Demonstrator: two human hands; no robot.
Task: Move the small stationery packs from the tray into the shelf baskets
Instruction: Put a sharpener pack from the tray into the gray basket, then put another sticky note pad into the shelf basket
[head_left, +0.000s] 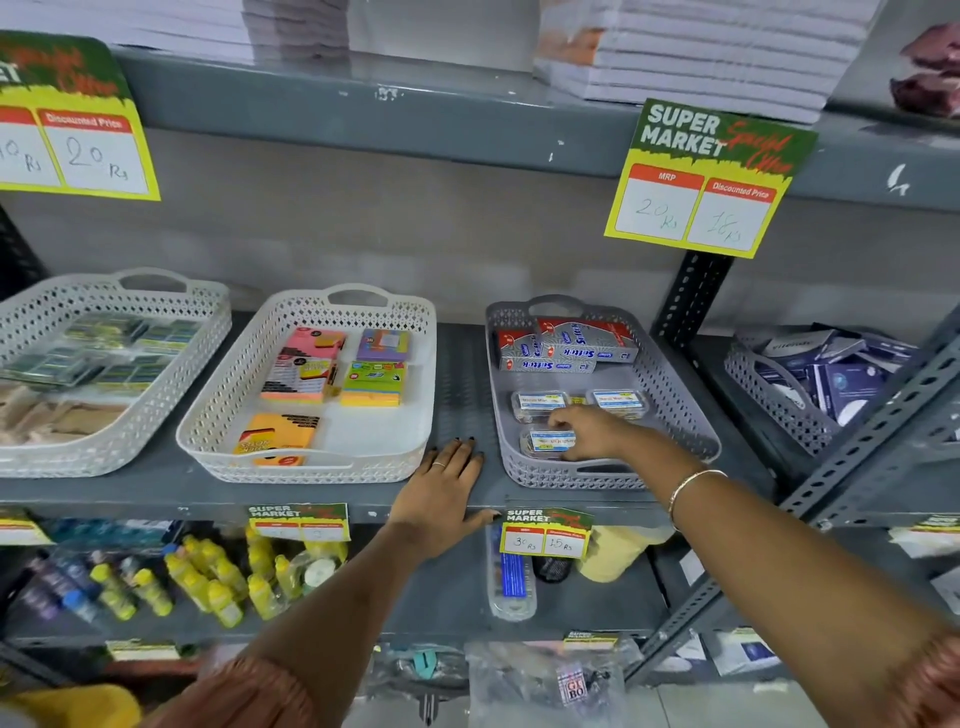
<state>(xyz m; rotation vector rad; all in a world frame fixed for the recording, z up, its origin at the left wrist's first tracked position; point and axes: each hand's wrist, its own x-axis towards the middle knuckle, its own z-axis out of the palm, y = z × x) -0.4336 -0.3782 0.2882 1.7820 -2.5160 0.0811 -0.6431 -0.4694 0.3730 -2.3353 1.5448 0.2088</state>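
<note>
A grey perforated basket (685, 415) stands on the middle shelf. At its back lie red-and-blue boxes (566, 343); two small clear packs (537, 404) with blue labels sit mid-basket. My right hand (592, 431) reaches into the basket front, fingers closed around a third clear pack (548, 441) that rests on the basket floor. My left hand (447, 488) lies flat, fingers spread, on the shelf between this basket and a white basket (218, 415) that holds coloured sticky-note pads. The tray is not in view.
Another white basket (31, 332) with dark packs stands at far left; a grey basket (769, 395) of dark blue packs sits at right. Price signs (706, 176) hang from the upper shelf edge. A slotted metal upright (883, 415) crosses at right. Yellow bottles fill the lower shelf.
</note>
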